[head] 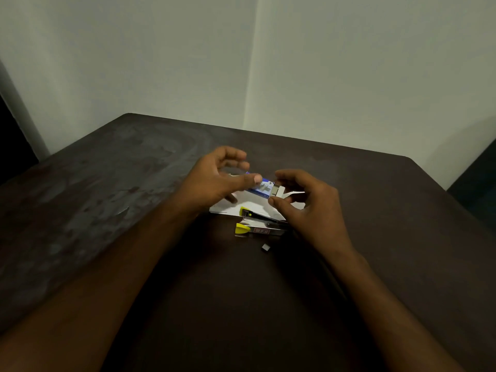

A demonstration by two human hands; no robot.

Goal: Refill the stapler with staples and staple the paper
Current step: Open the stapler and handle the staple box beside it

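Note:
A small blue and white staple box (pixel 262 187) is held above the table, its inner tray slid out toward the right. My left hand (pixel 214 181) pinches the blue end between thumb and fingers. My right hand (pixel 306 200) holds the white tray end with its fingertips. Below them lies white paper (pixel 249 205) on the dark table. A yellow and silver stapler (pixel 257 226) rests at the paper's near edge, its top hinged open. A small grey piece of staples (pixel 265 247) lies just in front of the stapler.
The dark brown table (pixel 134 210) reaches to pale walls at the back. Its far left corner (pixel 128 115) and right edge (pixel 429 173) are in view. A dark shape stands at the far right beyond the table.

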